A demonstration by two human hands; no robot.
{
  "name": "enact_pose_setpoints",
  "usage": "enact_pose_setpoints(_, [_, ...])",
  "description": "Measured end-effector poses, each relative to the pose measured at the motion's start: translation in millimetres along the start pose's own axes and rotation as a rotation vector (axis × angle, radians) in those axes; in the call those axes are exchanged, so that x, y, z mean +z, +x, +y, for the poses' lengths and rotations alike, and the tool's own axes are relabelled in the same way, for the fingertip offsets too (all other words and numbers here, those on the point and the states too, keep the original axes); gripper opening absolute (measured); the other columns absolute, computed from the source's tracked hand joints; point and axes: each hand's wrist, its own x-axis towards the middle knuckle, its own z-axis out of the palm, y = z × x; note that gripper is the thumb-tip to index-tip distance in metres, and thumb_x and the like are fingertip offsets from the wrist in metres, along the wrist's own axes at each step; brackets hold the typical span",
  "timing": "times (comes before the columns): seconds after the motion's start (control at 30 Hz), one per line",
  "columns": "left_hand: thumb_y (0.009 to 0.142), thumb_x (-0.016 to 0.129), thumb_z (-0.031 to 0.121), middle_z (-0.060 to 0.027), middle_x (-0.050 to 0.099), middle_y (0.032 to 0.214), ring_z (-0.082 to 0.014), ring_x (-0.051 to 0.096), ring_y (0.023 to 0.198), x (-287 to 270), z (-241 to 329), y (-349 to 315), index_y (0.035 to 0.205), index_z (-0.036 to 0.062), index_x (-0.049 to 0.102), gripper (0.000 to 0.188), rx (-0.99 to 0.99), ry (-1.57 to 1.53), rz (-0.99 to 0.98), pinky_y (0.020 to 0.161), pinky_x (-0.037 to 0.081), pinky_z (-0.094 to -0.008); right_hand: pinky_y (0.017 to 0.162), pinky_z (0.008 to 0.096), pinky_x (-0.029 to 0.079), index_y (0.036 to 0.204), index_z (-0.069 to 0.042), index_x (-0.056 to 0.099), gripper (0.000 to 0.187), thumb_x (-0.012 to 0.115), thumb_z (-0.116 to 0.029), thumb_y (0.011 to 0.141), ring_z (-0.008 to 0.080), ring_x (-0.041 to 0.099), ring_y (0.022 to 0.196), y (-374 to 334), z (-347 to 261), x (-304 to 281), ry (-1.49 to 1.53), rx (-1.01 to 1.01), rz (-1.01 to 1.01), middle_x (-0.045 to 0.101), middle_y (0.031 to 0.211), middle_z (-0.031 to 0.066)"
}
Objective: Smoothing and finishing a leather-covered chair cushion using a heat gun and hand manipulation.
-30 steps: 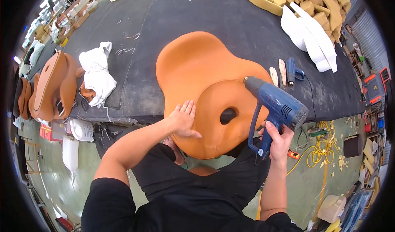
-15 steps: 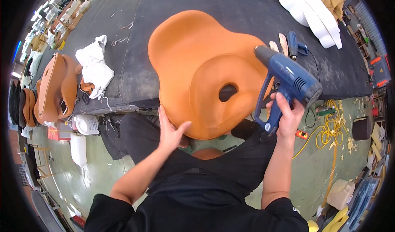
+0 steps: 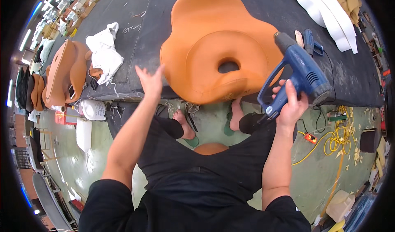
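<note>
An orange upholstered seat shell [image 3: 205, 20], with a round cushion and an oval hole, lies on the dark-covered table in front of me. My left hand [image 3: 151, 83] is just off its left edge, fingers spread and holding nothing. It looks apart from the shell or barely brushing it; I cannot tell which. My right hand [image 3: 293, 108] is wrapped round the handle of a blue heat gun [image 3: 305, 73]. The gun's dark nozzle points up and left, in front of the shell's right edge. What lies under the shell is hidden.
On the table are a white cloth bundle [image 3: 105, 53], a second blue tool [image 3: 308, 41] and white curved panels [image 3: 327, 13]. More orange seat shells [image 3: 63, 73] stand at the left. White jugs [image 3: 84, 134] and a tangled yellow cord [image 3: 338, 135] lie on the floor.
The seat shell has shifted farther onto the table and turned somewhat. My left hand has let go of its near edge and moved up and left. The heat gun stays in my right hand.
</note>
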Motion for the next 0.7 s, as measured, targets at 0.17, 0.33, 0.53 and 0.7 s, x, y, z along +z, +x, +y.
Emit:
enact_pose_setpoints(0.17, [0.085, 0.091, 0.048, -0.0231, 0.038, 0.165, -0.0413, 0.042, 0.15, 10.8, -104.9, -89.1, 0.173, 0.0106, 0.011, 0.124, -0.997, -0.27, -0.475, 0.113, 0.042, -0.0702, 0.059, 0.0324, 0.06, 0.111, 0.006, 0.069, 0.021, 0.074, -0.011, 0.1, 0.0208, 0.074, 0.072, -4.1, 22.1, 11.0, 0.029, -0.073, -0.077, 0.076, 0.096, 0.0145])
enact_pose_setpoints(0.33, [0.084, 0.09, 0.05, -0.0226, 0.018, 0.178, -0.0423, 0.016, 0.164, 94.4, -102.1, -162.0, 0.173, 0.0108, 0.009, 0.127, -1.109, -0.633, -0.543, 0.129, 0.019, -0.0676, 0.06, 0.0325, 0.06, 0.113, 0.005, 0.069, 0.021, 0.073, -0.011, 0.1, 0.0211, 0.075, 0.072, 7.3, 26.8, 2.4, 0.017, -0.05, -0.09, 0.076, 0.096, 0.014])
enact_pose_setpoints(0.53, [0.089, 0.083, 0.057, -0.0187, 0.04, 0.169, -0.0365, 0.028, 0.161, 101.5, -110.8, -133.8, 0.16, 0.0117, 0.044, 0.093, -1.095, -0.765, -0.35, 0.13, 0.018, -0.0643, 0.061, 0.0326, 0.061, 0.112, 0.005, 0.069, 0.021, 0.073, -0.011, 0.1, 0.0212, 0.074, 0.072, 13.4, 31.4, 5.2, 0.026, -0.046, -0.09, 0.075, 0.096, 0.014])
enact_pose_setpoints(0.7, [0.092, 0.076, 0.066, -0.0167, 0.048, 0.165, -0.0353, 0.041, 0.155, 29.4, -110.3, -91.9, 0.159, 0.0109, 0.045, 0.093, -0.999, -0.639, -0.285, 0.126, 0.025, -0.0621, 0.062, 0.0335, 0.061, 0.113, 0.006, 0.069, 0.021, 0.074, -0.011, 0.1, 0.0218, 0.075, 0.073, 10.1, 45.7, 1.9, 0.031, -0.03, -0.068, 0.076, 0.097, 0.0153])
